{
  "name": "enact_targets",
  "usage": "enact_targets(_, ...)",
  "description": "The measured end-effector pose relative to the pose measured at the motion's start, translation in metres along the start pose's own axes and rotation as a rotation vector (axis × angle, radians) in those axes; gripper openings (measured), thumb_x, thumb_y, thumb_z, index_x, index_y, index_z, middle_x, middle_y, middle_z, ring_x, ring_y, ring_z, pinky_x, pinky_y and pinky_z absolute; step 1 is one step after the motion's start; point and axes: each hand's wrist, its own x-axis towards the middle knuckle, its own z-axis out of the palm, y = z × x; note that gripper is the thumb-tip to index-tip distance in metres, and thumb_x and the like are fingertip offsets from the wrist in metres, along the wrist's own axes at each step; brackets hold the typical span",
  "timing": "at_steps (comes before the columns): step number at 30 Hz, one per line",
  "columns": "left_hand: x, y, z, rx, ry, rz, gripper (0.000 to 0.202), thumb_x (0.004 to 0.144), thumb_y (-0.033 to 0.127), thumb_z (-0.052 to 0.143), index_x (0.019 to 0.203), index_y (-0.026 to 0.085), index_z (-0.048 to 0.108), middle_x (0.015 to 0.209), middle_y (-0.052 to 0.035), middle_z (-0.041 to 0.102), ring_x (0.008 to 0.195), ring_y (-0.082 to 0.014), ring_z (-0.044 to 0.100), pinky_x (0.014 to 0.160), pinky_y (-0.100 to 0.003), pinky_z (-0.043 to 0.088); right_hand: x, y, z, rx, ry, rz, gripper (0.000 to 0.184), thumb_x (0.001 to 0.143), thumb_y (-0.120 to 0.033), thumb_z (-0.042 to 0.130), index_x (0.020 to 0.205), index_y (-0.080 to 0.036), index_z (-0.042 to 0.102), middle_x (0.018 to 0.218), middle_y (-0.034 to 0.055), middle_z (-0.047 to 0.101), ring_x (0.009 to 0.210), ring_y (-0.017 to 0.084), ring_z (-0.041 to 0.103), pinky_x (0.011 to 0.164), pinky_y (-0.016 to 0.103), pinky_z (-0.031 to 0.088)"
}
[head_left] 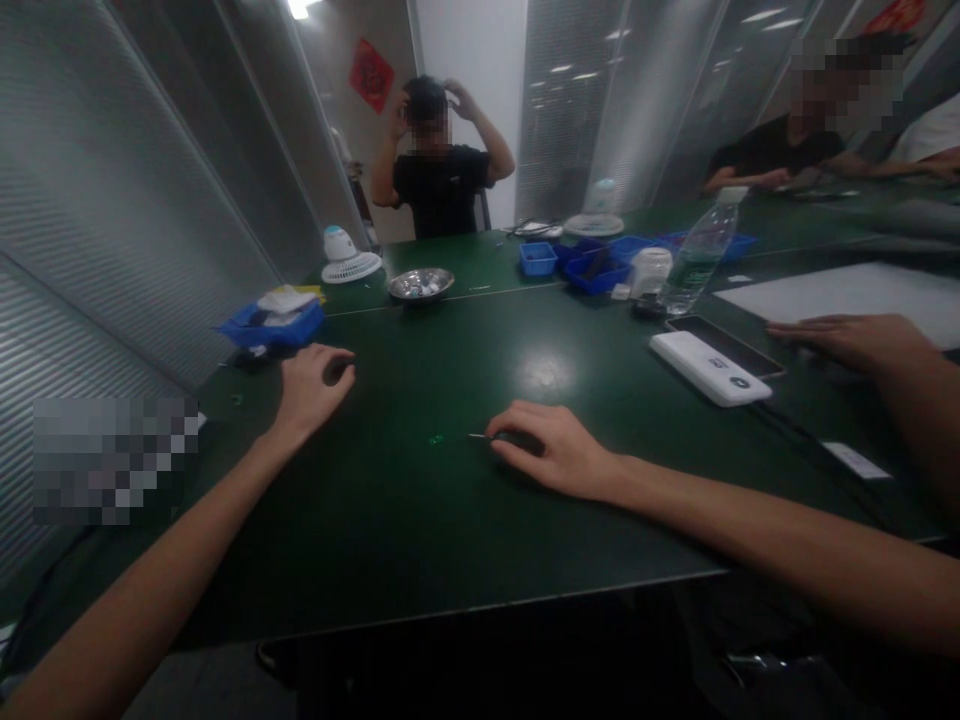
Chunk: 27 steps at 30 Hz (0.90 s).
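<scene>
My left hand [311,385] rests on the dark green table [420,520], its fingers curled into a loose ring near the thumb; what they hold, if anything, is hidden. My right hand [551,445] lies on the table with its fingers closed on a thin tool [480,436] whose metal tip points left. A tiny green part [436,439] lies just left of that tip. A blue tray [274,325] with white items stands beyond my left hand.
A neighbour's hand [847,338] lies flat at the right, by a white power bank [709,367] and a phone [724,345]. Farther back stand a metal bowl [421,284], two small fans, blue bins [592,265] and a water bottle [694,258]. One person sits at the far end, others at right.
</scene>
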Motion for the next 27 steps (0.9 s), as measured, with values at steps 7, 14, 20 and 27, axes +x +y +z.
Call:
enact_targets(7, -0.03, 0.101, 0.008, -0.449, -0.588, 0.304, 0.03, 0.091, 0.05, 0.071, 0.1, 0.022, 0.076, 0.106, -0.0063, 0.07, 0.095, -0.022, 0.066, 0.083, -0.034, 0.053, 0.002, -0.001, 0.002, -0.023, 0.012, 0.009, 0.018, 0.102, -0.031, 0.061, 0.115, -0.019, 0.067, 0.105, 0.0046, 0.07, 0.084, 0.015, 0.065, 0.072, 0.028, 0.05)
enact_targets(14, -0.034, 0.102, 0.005, -0.478, -0.601, 0.317, 0.021, 0.098, 0.039, 0.062, 0.099, 0.02, 0.071, 0.105, -0.0072, 0.069, 0.092, -0.0205, 0.066, 0.079, -0.032, 0.053, 0.002, -0.003, 0.0, -0.006, -0.008, -0.014, 0.019, 0.103, -0.031, 0.059, 0.115, -0.019, 0.067, 0.105, 0.0057, 0.07, 0.084, 0.016, 0.066, 0.073, 0.029, 0.051)
enact_targets(20, -0.017, 0.067, -0.002, -0.379, -0.411, 0.116, 0.027, 0.101, 0.042, 0.055, 0.111, 0.02, 0.068, 0.103, -0.0089, 0.073, 0.089, -0.0226, 0.069, 0.076, -0.034, 0.054, 0.001, -0.002, 0.0, -0.003, -0.008, -0.016, 0.02, 0.103, -0.032, 0.059, 0.115, -0.019, 0.067, 0.105, 0.0054, 0.069, 0.084, 0.016, 0.066, 0.074, 0.029, 0.051)
enact_targets(27, 0.009, -0.011, -0.02, -0.431, -0.078, -0.234, 0.041, 0.081, 0.044, 0.074, 0.111, 0.016, 0.073, 0.099, -0.0102, 0.078, 0.086, -0.0249, 0.075, 0.08, -0.036, 0.06, 0.001, -0.002, 0.001, 0.014, -0.036, -0.017, 0.02, 0.104, -0.032, 0.059, 0.117, -0.018, 0.066, 0.107, 0.0055, 0.069, 0.083, 0.015, 0.064, 0.075, 0.029, 0.051)
